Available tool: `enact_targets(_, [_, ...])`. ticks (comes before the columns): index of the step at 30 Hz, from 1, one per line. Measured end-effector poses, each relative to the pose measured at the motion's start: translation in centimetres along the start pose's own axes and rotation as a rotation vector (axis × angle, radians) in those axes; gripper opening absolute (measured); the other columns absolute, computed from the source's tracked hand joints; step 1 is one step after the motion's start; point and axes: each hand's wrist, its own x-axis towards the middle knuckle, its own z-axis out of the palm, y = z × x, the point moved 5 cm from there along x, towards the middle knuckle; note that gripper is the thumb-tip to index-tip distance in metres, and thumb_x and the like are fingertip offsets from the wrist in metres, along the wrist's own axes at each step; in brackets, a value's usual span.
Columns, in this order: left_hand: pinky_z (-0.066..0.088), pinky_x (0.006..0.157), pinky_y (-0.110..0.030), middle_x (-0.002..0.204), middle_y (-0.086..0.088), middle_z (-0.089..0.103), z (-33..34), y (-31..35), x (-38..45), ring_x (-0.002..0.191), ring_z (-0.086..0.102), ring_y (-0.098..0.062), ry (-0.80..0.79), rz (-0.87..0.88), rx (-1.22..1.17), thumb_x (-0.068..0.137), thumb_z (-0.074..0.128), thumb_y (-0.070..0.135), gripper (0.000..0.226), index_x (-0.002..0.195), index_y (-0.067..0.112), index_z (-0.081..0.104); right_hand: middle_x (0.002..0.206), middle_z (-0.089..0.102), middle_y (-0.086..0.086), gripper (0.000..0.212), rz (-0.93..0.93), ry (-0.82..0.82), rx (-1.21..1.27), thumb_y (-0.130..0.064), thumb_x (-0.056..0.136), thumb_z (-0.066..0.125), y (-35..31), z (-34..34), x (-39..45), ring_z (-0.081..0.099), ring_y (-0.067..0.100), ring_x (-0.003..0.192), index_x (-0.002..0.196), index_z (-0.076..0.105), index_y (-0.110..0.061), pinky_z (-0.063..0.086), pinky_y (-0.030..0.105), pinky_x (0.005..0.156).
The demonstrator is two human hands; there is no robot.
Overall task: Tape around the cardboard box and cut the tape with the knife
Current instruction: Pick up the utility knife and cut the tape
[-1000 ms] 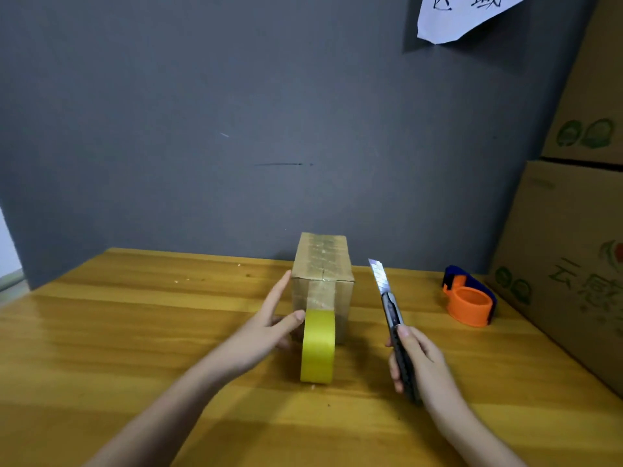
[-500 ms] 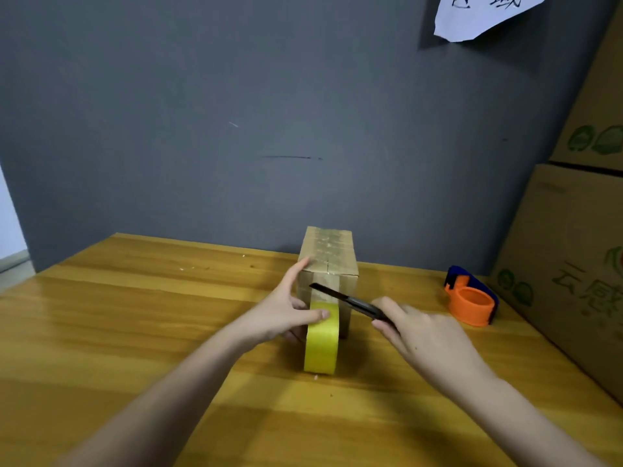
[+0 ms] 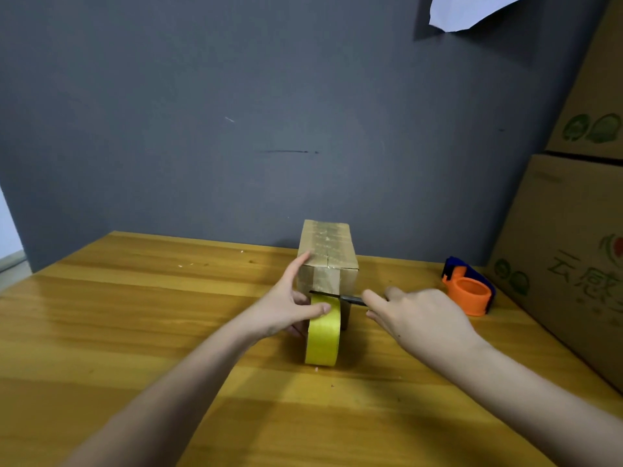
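At the centre of the frame, a small brown cardboard box wrapped in clear tape (image 3: 327,261) is stood on the yellow wooden table (image 3: 135,315), close to the grey wall (image 3: 236,112). Just below it, a yellow roll of tape (image 3: 323,335) is stood on edge against the box's near face. The roll is held by the left hand (image 3: 286,308), with the thumb laid over its top and the index finger raised along the box's left edge. A dark utility knife (image 3: 340,297) is gripped by the right hand (image 3: 418,318), fingers curled round the handle; its blade is laid level across the top of the roll, against the box. Towards the right edge, an orange and blue tape dispenser (image 3: 468,291) is seen beside large printed cardboard cartons (image 3: 573,247). White paper (image 3: 468,11) is pinned at upper right.
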Motion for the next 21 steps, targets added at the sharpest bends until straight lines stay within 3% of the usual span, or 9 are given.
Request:
enact_targets(4, [0.058, 0.057, -0.029, 0.088, -0.005, 0.067, 0.0, 0.1, 0.0, 0.058, 0.067, -0.011, 0.004, 0.001, 0.019, 0.079, 0.073, 0.024, 0.096, 0.143, 0.05, 0.005, 0.049, 0.05, 0.004, 0.039, -0.002, -0.033, -0.028, -0.028, 0.073, 0.077, -0.2, 0.3, 0.1, 0.023, 0.019, 0.027, 0.09, 0.044, -0.016, 0.019, 0.022, 0.03])
enact_targets(10, [0.054, 0.052, -0.027, 0.078, -0.004, 0.07, 0.0, -0.1, 0.1, 0.058, 0.066, -0.009, -0.012, -0.008, -0.012, 0.079, 0.073, 0.024, 0.1, 0.143, 0.051, 0.0, 0.051, 0.056, 0.011, 0.044, 0.069, -0.072, -0.11, -0.005, 0.049, 0.081, -0.7, 0.3, -0.7, 0.036, 0.021, 0.025, 0.091, 0.067, -0.009, 0.016, 0.024, 0.038])
enact_targets(13, [0.054, 0.054, -0.027, 0.078, 0.0, 0.071, -0.1, -0.1, 0.1, 0.058, 0.067, -0.008, -0.008, -0.015, -0.013, 0.08, 0.073, 0.024, 0.102, 0.143, 0.051, -0.003, 0.054, 0.058, 0.012, 0.045, 0.091, -0.12, -0.117, -0.005, 0.05, 0.082, -0.4, 1.0, -1.2, 0.041, 0.021, 0.026, 0.092, 0.067, -0.009, 0.018, 0.025, 0.037])
enact_targets(17, [0.055, 0.061, -0.026, 0.1, -0.005, 0.071, 0.1, 0.2, -0.4, 0.07, 0.069, -0.009, 0.002, 0.023, 0.002, 0.079, 0.073, 0.024, 0.105, 0.143, 0.05, -0.006, 0.055, 0.059, 0.011, 0.042, 0.112, -0.115, -0.103, -0.006, 0.052, 0.08, 0.0, 1.0, -2.0, 0.042, 0.021, 0.027, 0.092, 0.066, -0.009, 0.018, 0.024, 0.037])
enact_targets(19, [0.056, 0.066, -0.029, 0.119, -0.008, 0.063, 0.1, 0.3, -1.1, 0.076, 0.067, -0.013, 0.031, 0.063, 0.039, 0.079, 0.073, 0.024, 0.106, 0.143, 0.051, -0.006, 0.055, 0.056, 0.009, 0.032, 0.134, -0.097, -0.069, -0.015, 0.064, 0.077, 0.2, 0.7, -2.9, 0.042, 0.021, 0.028, 0.091, 0.06, -0.01, 0.018, 0.024, 0.034])
enact_targets(21, [0.056, 0.079, -0.037, 0.115, -0.001, 0.062, 0.3, 0.1, -1.9, 0.082, 0.066, -0.018, 0.061, 0.074, 0.066, 0.08, 0.072, 0.023, 0.101, 0.143, 0.051, -0.002, 0.057, 0.056, 0.004, 0.019, 0.201, -0.093, -0.005, -0.029, 0.08, 0.066, 0.8, 0.4, -4.0, 0.044, 0.019, 0.03, 0.088, 0.057, -0.014, 0.022, 0.023, 0.031])
